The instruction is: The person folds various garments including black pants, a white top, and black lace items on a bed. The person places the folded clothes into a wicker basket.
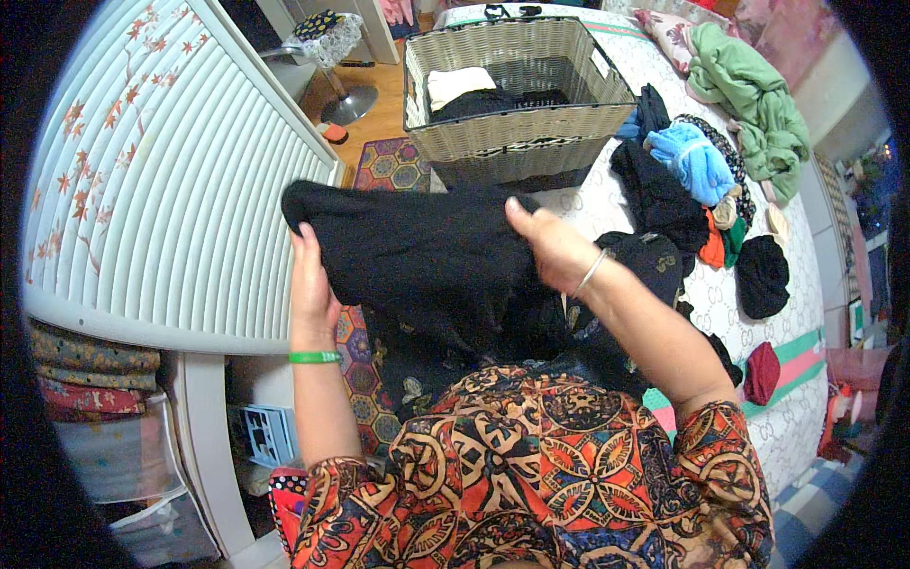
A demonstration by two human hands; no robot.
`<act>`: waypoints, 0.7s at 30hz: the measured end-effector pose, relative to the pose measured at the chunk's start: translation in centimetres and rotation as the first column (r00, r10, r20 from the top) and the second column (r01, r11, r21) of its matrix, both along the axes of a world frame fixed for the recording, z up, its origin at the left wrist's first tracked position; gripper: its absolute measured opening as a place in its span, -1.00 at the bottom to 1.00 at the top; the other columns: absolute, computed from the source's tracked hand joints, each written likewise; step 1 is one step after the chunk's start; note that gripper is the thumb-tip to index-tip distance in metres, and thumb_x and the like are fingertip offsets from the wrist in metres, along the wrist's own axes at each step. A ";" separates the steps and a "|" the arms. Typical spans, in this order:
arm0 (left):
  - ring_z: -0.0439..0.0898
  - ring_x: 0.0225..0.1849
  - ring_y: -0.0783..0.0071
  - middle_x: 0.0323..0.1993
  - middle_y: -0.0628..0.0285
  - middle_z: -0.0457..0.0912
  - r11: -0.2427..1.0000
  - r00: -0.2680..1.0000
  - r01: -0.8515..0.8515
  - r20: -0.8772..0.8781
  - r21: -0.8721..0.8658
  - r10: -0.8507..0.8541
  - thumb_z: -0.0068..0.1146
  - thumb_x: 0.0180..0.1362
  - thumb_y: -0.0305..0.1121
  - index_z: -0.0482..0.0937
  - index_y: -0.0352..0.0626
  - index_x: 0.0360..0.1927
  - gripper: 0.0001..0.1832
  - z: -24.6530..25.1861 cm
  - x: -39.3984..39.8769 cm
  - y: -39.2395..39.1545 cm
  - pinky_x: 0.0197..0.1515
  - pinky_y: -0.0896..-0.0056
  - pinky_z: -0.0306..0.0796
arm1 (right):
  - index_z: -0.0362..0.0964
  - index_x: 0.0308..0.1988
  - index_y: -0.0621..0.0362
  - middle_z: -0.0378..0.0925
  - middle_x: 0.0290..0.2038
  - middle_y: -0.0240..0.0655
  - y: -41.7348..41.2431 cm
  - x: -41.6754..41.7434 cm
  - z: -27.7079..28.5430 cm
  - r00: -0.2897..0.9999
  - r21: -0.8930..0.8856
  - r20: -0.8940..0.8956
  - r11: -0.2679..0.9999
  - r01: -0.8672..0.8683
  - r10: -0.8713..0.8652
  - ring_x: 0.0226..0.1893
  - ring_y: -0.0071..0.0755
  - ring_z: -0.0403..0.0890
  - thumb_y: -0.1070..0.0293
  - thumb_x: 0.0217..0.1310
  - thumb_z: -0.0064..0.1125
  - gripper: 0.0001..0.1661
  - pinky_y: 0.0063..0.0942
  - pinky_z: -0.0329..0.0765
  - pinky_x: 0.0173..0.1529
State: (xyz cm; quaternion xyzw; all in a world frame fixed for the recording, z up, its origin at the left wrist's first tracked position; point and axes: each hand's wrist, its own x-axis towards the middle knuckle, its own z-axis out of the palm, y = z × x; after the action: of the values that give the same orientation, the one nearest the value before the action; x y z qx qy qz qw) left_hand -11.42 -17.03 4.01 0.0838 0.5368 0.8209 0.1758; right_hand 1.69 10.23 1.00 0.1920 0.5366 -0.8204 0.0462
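A black garment (426,245) is stretched out between my two hands, above my lap. My left hand (311,284) grips its left end, with a green band on that wrist. At its right end my right hand (547,238) holds the cloth, thumb on top; a thin bangle circles this wrist. More dark, patterned cloth lies below the garment, and where one ends and the other begins is hard to tell. Beyond my hands stands a woven basket (519,131) with a black rim. Inside it are a white folded cloth (461,87) and dark cloth (473,105).
On the bed at right lie a light-blue bundle (691,158), black clothes (657,192), a black rolled bundle (763,277), a dark-red bundle (762,375) and a green blanket (753,107). A white louvred door (206,206) borders the left, above shelves with folded textiles (96,363). A stool (330,50) stands behind.
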 end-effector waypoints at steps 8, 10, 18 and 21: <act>0.35 0.28 0.29 0.28 0.10 0.33 0.837 0.970 -0.176 -0.238 -0.518 0.056 -0.22 0.45 -0.20 0.12 -0.19 0.40 -0.47 -8.1 1.2 -5.8 0.30 0.30 0.24 | 0.23 0.00 0.23 0.50 -0.28 -0.26 -3.9 2.5 -6.1 0.988 -0.190 0.149 0.979 0.077 -0.048 -0.30 -0.44 0.51 0.28 0.21 0.30 -0.50 -0.49 0.46 -0.18; 0.35 0.27 0.31 0.26 0.12 0.36 0.788 0.953 -0.174 -0.302 -0.591 -0.016 -0.14 0.42 -0.27 0.14 -0.18 0.38 -0.49 -8.6 1.2 -6.3 0.32 0.33 0.20 | 0.16 0.13 0.11 0.51 -0.29 -0.37 -4.9 3.0 -3.5 0.986 -0.150 0.157 0.986 0.075 -0.051 -0.30 -0.54 0.51 0.48 0.12 0.34 -0.35 -0.56 0.40 -0.15; 0.61 -0.04 0.27 -0.07 0.02 0.59 0.925 0.987 -0.094 0.085 -0.367 0.134 0.26 0.09 -0.57 0.14 -0.07 0.34 -0.23 -2.3 3.1 -4.2 -0.02 0.27 0.55 | 0.45 0.13 0.24 0.45 -0.34 -0.52 -3.0 3.4 -3.4 0.936 -0.142 -0.097 0.926 -0.350 0.339 -0.33 -0.73 0.43 0.48 0.14 0.25 -0.49 -0.76 0.35 -0.14; 0.60 -0.02 0.28 0.00 0.02 0.56 0.917 0.985 0.165 0.025 -0.363 -0.168 0.38 -0.06 -0.58 0.20 -0.07 0.32 -0.15 -1.5 3.3 -5.2 -0.02 0.31 0.55 | 0.39 0.17 0.24 0.39 -0.40 -0.57 -3.2 3.8 -2.8 0.973 0.097 -0.067 0.972 -0.214 0.221 -0.38 -0.74 0.39 0.44 0.08 0.36 -0.37 -0.76 0.36 -0.21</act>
State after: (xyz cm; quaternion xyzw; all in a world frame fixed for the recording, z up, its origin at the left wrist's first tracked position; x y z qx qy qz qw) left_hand -8.16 -22.24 2.49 0.0981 0.6712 0.6889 0.2557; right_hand 5.50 6.99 -1.85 0.1020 0.5917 -0.7925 0.1067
